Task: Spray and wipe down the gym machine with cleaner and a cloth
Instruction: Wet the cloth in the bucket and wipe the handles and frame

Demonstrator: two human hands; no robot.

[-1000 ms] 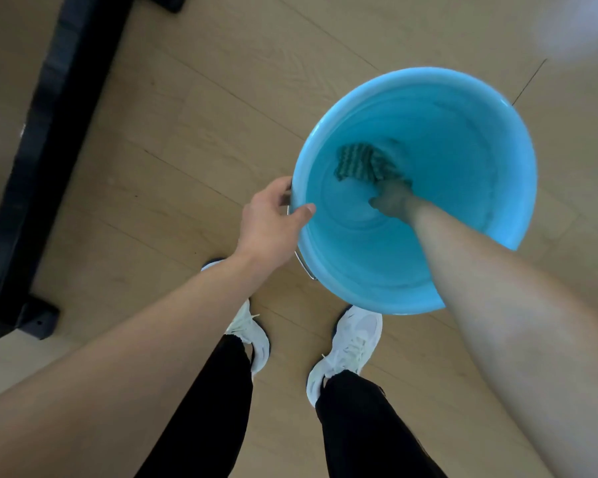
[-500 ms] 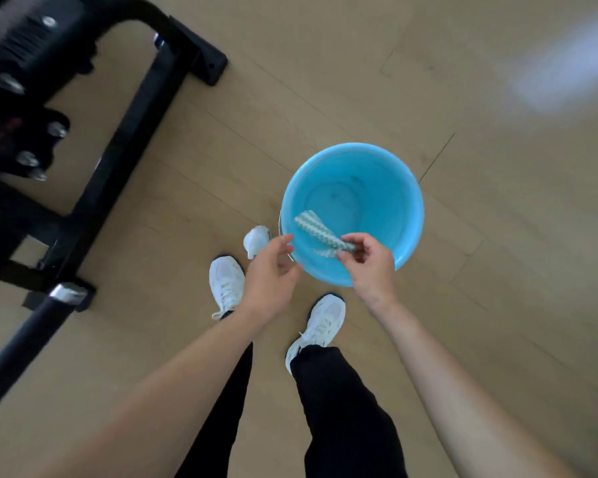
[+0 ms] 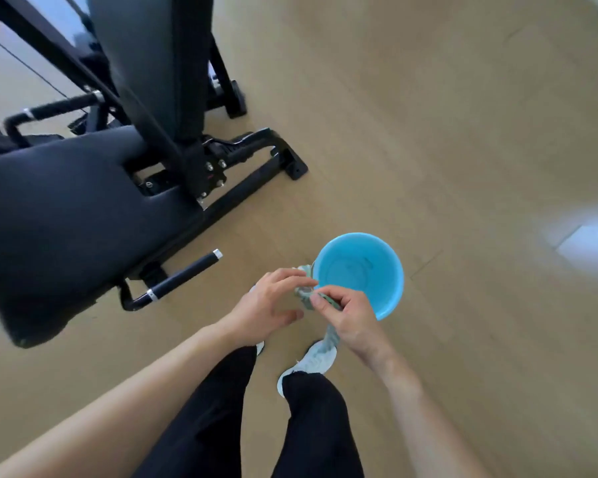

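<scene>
Both hands meet over the floor in front of me, beside the near rim of a light blue bucket (image 3: 392, 263). My right hand (image 3: 349, 319) pinches a green-and-white cloth (image 3: 304, 299) between thumb and fingers, and a tail of the cloth hangs down under that hand. My left hand (image 3: 266, 308) reaches the cloth's top edge with its fingertips, the thumb held apart from it. The black gym machine (image 3: 66, 219), with a padded seat and an upright back pad, stands to the left. No spray bottle is visible.
A black handle with silver rings (image 3: 183, 279) juts from the machine's frame toward my left arm. The frame's floor rails and foot (image 3: 296, 167) lie ahead on the left. My white shoe (image 3: 311, 363) is below the hands. Wooden floor spreads to the right.
My right hand lifted the cloth out of the bucket and brought it to the left hand, which let go of the rim. I stood up and the view swung toward the machine.
</scene>
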